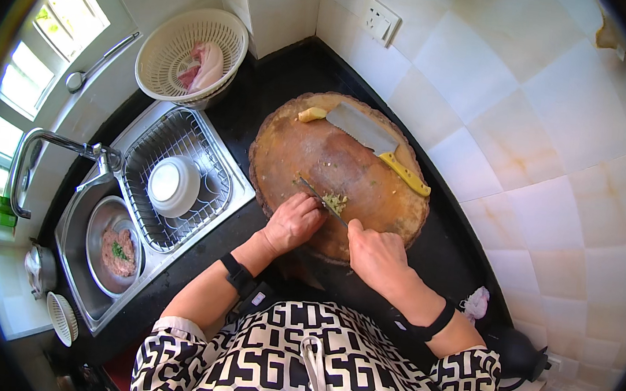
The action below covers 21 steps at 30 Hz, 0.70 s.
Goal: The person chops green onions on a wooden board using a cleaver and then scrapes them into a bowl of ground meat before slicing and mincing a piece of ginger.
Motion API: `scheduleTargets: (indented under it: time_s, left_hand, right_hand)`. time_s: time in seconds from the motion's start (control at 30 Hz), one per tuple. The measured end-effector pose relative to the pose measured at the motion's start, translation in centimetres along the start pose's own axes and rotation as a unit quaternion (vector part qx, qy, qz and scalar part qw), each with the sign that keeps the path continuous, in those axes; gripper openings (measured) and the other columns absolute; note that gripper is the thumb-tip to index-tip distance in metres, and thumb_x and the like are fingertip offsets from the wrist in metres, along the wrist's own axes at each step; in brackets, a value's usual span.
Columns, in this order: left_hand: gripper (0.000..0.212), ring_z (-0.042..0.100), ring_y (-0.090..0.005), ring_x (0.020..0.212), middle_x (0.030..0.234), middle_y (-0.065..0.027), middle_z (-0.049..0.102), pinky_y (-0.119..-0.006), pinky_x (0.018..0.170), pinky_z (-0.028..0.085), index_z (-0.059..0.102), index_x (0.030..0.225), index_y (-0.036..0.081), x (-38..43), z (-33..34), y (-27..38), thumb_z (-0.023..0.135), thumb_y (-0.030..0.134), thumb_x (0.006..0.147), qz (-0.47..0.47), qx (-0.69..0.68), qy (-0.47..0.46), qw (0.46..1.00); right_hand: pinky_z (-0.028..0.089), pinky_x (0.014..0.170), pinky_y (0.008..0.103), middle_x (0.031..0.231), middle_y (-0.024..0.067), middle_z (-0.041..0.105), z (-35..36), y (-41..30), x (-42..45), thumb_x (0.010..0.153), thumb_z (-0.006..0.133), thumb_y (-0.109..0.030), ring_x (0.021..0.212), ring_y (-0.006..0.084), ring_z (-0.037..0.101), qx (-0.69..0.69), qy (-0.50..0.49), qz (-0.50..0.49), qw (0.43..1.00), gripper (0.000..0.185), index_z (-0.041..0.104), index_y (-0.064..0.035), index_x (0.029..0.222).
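On a round wooden chopping block (294, 150), my right hand (376, 251) grips the handle of a knife (323, 202), whose thin dark blade points away to the upper left. My left hand (295, 221) lies against the near side of the blade with its fingers bent; whatever is under the fingertips is hidden. A small heap of pale green chopped bits (335, 203) sits just beyond the blade. Further back on the block rest a wide cleaver (363, 129) with a yellow handle and a piece of peeled ginger (312, 115).
Left of the block, a white bowl (173, 186) stands upside down in a wire rack inside the steel sink. The other basin holds a metal bowl (93, 252) of minced meat with chopped greens. Raw meat (204, 68) lies in a plastic colander (152, 61) behind. Tiled walls border the counter.
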<state>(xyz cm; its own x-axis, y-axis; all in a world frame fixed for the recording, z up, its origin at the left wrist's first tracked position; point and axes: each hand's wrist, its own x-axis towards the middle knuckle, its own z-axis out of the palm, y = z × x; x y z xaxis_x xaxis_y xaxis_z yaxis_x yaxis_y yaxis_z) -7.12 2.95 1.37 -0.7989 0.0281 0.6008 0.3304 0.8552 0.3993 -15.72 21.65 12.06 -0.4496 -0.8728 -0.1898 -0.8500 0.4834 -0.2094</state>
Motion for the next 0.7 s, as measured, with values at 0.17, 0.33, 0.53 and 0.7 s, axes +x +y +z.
scheduleTargets:
  time_s: [0.17,0.33,0.53,0.7]
  left_hand:
    - [0.015,0.062,-0.0294,0.086,0.093,-0.0103,0.064,-0.036,0.076,0.053,0.068,0.088,0.004,0.0,0.1,0.0,0.072,0.002,0.074,0.009,-0.005,0.007,1.000]
    - [0.016,0.062,-0.0291,0.085,0.092,-0.0102,0.064,-0.036,0.075,0.053,0.069,0.089,0.004,-0.1,-0.3,0.1,0.073,0.001,0.074,0.006,0.004,0.005,1.000]
    - [0.015,0.062,-0.0294,0.085,0.091,-0.0106,0.064,-0.036,0.074,0.053,0.068,0.087,0.004,-0.1,0.2,0.0,0.073,0.001,0.073,0.007,0.000,0.016,1.000]
    - [0.015,0.062,-0.0295,0.084,0.091,-0.0108,0.063,-0.037,0.074,0.053,0.068,0.086,0.004,-0.3,0.0,0.0,0.073,0.001,0.073,0.001,0.005,0.010,1.000]
  right_hand:
    - [0.056,0.059,0.0420,0.068,0.0178,0.069,1.6,0.6,0.6,0.087,0.053,-0.008,0.065,0.0326,0.071,-0.018,0.013,0.006,1.000,0.006,0.053,-0.0031,0.089]
    - [0.056,0.060,0.0423,0.070,0.0180,0.069,-0.1,0.0,0.2,0.087,0.053,-0.008,0.067,0.0325,0.072,0.002,-0.016,0.007,1.000,0.006,0.053,-0.0031,0.090]
    - [0.056,0.059,0.0423,0.070,0.0184,0.069,1.3,0.3,0.6,0.087,0.053,-0.008,0.066,0.0326,0.071,-0.014,-0.002,0.003,1.000,0.006,0.053,-0.0029,0.090]
    - [0.056,0.061,0.0433,0.071,0.0187,0.069,-0.3,-0.1,0.1,0.087,0.053,-0.008,0.068,0.0329,0.072,0.003,-0.021,0.005,1.000,0.006,0.053,-0.0027,0.090]
